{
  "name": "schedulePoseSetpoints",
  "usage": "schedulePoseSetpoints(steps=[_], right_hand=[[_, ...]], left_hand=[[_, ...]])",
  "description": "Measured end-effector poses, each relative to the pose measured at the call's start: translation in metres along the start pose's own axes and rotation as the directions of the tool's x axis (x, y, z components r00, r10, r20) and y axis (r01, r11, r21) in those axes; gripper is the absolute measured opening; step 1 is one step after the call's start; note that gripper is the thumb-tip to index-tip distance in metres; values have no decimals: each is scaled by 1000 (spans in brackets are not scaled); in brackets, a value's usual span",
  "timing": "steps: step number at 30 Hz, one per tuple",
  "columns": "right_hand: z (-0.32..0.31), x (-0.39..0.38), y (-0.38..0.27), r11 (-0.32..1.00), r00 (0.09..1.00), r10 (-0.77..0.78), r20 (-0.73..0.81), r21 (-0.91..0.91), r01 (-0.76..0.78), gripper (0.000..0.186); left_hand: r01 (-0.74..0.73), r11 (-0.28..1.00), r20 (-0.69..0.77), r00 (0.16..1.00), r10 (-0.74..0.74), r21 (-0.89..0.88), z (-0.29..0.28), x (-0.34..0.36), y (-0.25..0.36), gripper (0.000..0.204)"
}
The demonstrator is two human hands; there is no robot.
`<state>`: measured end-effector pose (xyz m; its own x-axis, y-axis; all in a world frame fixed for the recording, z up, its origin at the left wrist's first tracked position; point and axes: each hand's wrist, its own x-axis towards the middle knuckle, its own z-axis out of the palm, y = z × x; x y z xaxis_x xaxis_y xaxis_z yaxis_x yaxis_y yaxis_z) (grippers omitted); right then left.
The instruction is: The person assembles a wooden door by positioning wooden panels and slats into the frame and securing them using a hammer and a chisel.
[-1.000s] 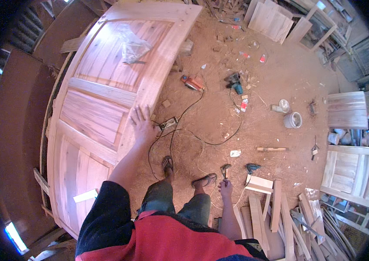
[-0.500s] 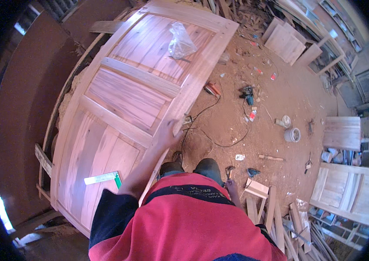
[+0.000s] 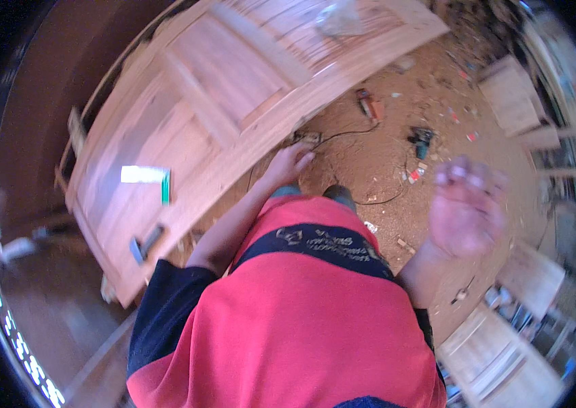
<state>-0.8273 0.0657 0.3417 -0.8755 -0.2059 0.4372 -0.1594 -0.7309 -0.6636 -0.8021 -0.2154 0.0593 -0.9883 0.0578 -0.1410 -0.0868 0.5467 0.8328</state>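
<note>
My left hand (image 3: 291, 163), fingers loose and apart, hangs just off the near edge of a large panelled wooden door (image 3: 223, 88), holding nothing. My right hand (image 3: 466, 211) is raised at the right, palm up with fingers loosely curled and nothing visible in it, slightly blurred. On the door lie a square (image 3: 165, 187) with a silver blade and green handle, a dark tool (image 3: 147, 245) near the left corner, and a clear plastic bag (image 3: 339, 20) at the far end.
On the dirt floor beyond the door are an orange power tool (image 3: 371, 107), a teal one (image 3: 421, 141), cables and scattered scraps. Wooden boards (image 3: 509, 95) lean at the upper right; another panelled wooden piece (image 3: 492, 353) is at the lower right. A dark wall stands left.
The view has turned. My left hand has left the door's top. My right hand, earlier low with a hammer-like tool, is now raised with no tool visible in it.
</note>
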Motion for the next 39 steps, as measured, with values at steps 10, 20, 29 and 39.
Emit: schedulePoseSetpoints(steps=[10,20,29,39], right_hand=[[89,39,-26,953,701,52,711,173,-247,44],[101,56,-59,914,586,-97,805,305,-268,44],[160,39,-18,946,630,-95,771,268,-185,45],[282,22,127,992,774,-13,634,103,-67,50]], left_hand=[[227,949,-322,901,-290,-219,34,-97,18,34],[423,851,-654,554,-516,-313,12,-206,-6,35],[470,867,-734,529,-426,-165,-95,-203,-79,38],[791,608,-689,476,-547,64,-204,-203,-207,57]])
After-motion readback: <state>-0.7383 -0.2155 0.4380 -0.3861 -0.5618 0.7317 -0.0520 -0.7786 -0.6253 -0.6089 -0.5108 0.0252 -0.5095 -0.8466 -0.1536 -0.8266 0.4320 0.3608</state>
